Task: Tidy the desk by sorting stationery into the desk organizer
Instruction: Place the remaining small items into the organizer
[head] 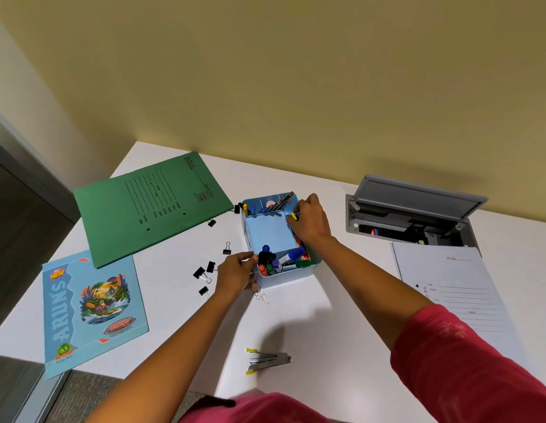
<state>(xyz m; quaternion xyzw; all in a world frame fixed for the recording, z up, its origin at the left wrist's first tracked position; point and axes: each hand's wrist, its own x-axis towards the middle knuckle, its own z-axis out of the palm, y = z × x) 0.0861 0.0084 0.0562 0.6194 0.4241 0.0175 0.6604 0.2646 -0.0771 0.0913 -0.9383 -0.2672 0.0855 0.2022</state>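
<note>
right hand [310,222] pinching small yellow item [293,216] over blue organizer [291,274] near table [311,325] middle, left hand [236,271] fingers closed at organizer's near-left corner, black binder clips [201,274] beside it

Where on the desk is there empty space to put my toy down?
Bare white desktop lies between the silver stapler, the light blue plastic organizer and the white form sheet. It is crowded left of the organizer, where black binder clips are scattered beside the left hand.

Pink short sleeve [467,361], faint pale floral print; forearms bare.
</note>
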